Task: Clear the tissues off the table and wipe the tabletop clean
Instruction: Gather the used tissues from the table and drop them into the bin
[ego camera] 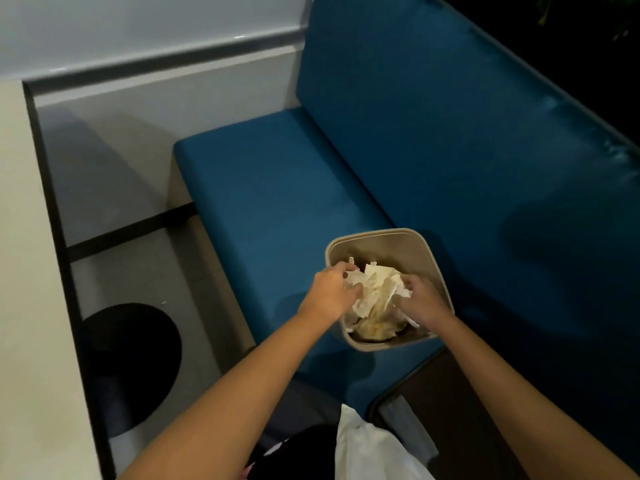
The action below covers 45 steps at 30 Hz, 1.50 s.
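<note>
Closest in, a white plastic bag (367,448) sits at the bottom edge betw. the person's two bare forearms, which reach fwd & down. The L hand (330,289) and R hand (424,301) are both over a beige bin (381,233) that stands on the seat of a blue bench (277,202), near the seat's front edge. Betw. the hands is a crumpled wad of white tissues (372,289) at the bin's mouth, partly inside and partly above the rim. L hand: fingers curled into the wad's left side, gripping it. R hand: fingers curled over the wad's right side, also gripping, w/ a strip of tissue sticking out below it. Under the wad there's something yellowish, but it's too dark in the bin to tell what. The bench backrest rises behind the bin. At far left a pale table (20,271) w/ a dark edge runs down the frame, well apart from the bin. Beside it, lower down, a round black disc (131,368) lies on the grey floor (114,161). At lower right, a dark brown surface (450,393) w/ a rounded corner sits just beside the bag.
</note>
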Motion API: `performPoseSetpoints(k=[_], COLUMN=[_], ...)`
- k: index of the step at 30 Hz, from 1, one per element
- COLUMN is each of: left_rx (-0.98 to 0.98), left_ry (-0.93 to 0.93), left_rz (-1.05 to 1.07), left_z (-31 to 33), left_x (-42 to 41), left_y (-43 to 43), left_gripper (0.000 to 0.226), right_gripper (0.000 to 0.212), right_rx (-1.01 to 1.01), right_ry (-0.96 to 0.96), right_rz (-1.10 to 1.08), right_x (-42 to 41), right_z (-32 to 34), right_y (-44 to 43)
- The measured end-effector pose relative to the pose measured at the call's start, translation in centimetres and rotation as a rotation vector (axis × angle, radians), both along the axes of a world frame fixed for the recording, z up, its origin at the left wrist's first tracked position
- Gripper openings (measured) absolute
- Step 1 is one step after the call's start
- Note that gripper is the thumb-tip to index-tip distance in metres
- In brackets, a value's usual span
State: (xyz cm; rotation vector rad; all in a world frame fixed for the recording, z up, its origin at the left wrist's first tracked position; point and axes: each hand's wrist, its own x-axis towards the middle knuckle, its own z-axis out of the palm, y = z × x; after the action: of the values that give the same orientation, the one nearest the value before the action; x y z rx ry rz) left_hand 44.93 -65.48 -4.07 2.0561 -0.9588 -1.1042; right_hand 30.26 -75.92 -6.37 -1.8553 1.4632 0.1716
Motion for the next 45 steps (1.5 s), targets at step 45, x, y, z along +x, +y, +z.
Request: performPoseSetpoints(k=[45], left_rx=[0.324], left_ry=[-0.414], left_rz=[1.899], left_z=[11.4], left_x=[21.6], left_y=[60.5], left_gripper=[0.030], right_gripper=[0.032], right_rx=[0.385], right_ry=[-0.564], right_rz=[1.695], right_x=[48.3], right_z=[10.0], right_y=[51.9])
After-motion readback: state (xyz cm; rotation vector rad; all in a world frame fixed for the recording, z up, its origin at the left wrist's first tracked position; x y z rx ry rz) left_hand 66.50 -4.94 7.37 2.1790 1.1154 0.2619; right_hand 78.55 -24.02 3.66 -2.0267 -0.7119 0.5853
